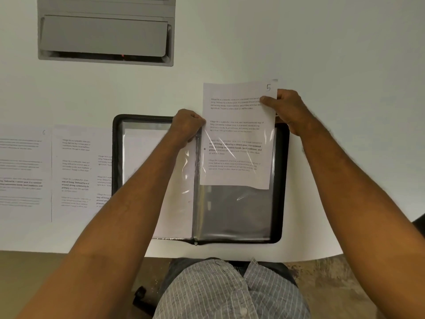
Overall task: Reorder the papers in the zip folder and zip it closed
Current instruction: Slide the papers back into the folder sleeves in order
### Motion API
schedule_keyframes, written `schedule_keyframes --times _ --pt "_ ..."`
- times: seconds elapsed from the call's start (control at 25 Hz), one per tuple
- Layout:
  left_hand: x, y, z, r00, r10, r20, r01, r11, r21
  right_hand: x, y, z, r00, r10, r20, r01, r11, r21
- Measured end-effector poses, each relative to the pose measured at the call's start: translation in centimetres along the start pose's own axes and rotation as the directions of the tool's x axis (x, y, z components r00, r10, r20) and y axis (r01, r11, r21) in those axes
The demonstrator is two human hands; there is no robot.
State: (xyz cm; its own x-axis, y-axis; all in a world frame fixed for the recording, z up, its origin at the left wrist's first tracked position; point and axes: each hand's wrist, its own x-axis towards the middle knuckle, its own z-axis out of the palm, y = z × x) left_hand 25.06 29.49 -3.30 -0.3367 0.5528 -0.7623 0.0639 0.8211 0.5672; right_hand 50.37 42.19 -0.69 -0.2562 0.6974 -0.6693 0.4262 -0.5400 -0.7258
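Note:
A black zip folder (281, 180) lies open on the white table, its clear plastic sleeves showing. A printed sheet numbered 5 (236, 134) sits partway inside the right-hand sleeve (234, 212), its top half sticking out past the folder's far edge. My right hand (286, 109) pinches the sheet's upper right edge, thumb on the front. My left hand (187, 125) grips the top of the sleeve near the folder's spine. A white sheet (174, 203) lies in the left-hand sleeve, partly hidden by my left forearm.
Loose printed sheets (76, 171) lie on the table left of the folder, one numbered 6 (23, 171) at the far left. A grey tray-like unit (105, 35) is at the far left back. The table's near edge (69, 250) runs just in front of me.

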Motion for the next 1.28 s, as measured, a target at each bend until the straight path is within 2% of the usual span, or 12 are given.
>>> schedule_keyframes --times 0.24,0.32,0.48,0.6,0.72,0.8,0.84,0.92,0.96,1.04,1.08,1.28 --pt "-0.3 1.2 0.5 0.996 -0.066 0.054 0.077 0.964 -0.254 -0.4 -0.3 -0.6 0.982 0.136 0.132 -0.108 0.974 -0.201" --pt "-0.2 1.2 0.8 0.995 -0.093 0.027 0.097 0.968 -0.232 -0.3 -0.5 -0.4 0.989 0.113 0.098 -0.088 0.970 -0.228" --pt "0.0 0.4 0.2 0.998 -0.053 0.036 0.056 0.994 -0.089 0.1 0.1 0.2 0.994 -0.102 -0.024 0.092 0.960 -0.264" --pt "0.4 -0.2 -0.1 0.999 0.043 0.020 -0.042 0.998 -0.048 0.3 0.4 0.3 0.993 -0.107 0.042 0.115 0.928 -0.354" --pt "0.6 -0.3 0.0 0.978 0.186 -0.093 -0.181 0.982 0.059 0.5 0.2 0.0 0.987 -0.047 0.154 0.119 0.860 -0.496" --pt "0.4 -0.4 0.3 0.921 0.360 -0.150 -0.315 0.914 0.257 0.6 0.0 -0.3 0.976 0.007 0.216 0.116 0.826 -0.551" --pt "0.2 -0.6 0.5 0.868 0.471 -0.156 -0.396 0.848 0.352 0.7 -0.1 -0.3 0.969 0.029 0.244 0.119 0.813 -0.570" --pt "-0.6 -0.8 1.2 0.764 0.640 -0.081 -0.519 0.685 0.512 0.7 -0.3 -0.1 0.956 0.048 0.288 0.138 0.795 -0.591" --pt "-0.9 -0.9 1.6 0.743 0.669 -0.002 -0.540 0.602 0.587 0.7 -0.3 0.1 0.952 0.045 0.304 0.153 0.789 -0.595" --pt "-1.4 -1.5 2.7 0.755 0.641 0.140 -0.534 0.476 0.699 0.5 -0.3 0.6 0.946 0.022 0.322 0.190 0.770 -0.609" --pt "-1.6 -1.8 3.0 0.767 0.618 0.171 -0.523 0.449 0.725 0.5 -0.2 0.8 0.944 0.010 0.329 0.209 0.754 -0.623" --pt "-1.7 -2.1 3.5 0.761 0.627 0.164 -0.497 0.402 0.769 0.3 0.4 0.8 0.927 0.006 0.376 0.266 0.695 -0.668"
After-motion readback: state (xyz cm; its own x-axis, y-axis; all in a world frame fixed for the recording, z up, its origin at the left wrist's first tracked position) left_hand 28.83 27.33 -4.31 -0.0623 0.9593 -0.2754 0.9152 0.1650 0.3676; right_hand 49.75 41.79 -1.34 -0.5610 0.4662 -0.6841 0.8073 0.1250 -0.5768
